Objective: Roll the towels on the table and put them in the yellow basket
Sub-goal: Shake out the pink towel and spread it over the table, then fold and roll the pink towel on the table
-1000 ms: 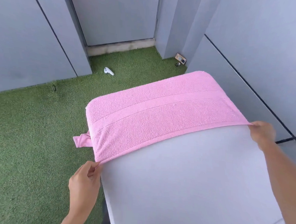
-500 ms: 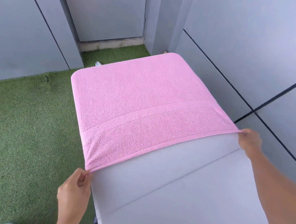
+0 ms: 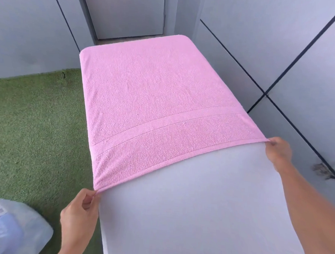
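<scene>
A pink terry-cloth towel (image 3: 159,111) with a looped, matt pile is seen; a flatter woven band and a smooth stitched hem are shown just beyond the pinching fingers (image 3: 89,197). A smooth, matt pale-grey table top (image 3: 206,216) is exposed between the fingertips. Rough green artificial grass (image 3: 32,129) and a crinkled, translucent glossy plastic bag (image 3: 12,229) are seen beside.

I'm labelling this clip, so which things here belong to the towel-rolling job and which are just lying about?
Part of the job:
pink towel, spread flat
table under it
left hand and right hand, each pinching a near corner

Just lying about:
clear plastic bag on the green turf

The yellow basket is not in view.
</scene>
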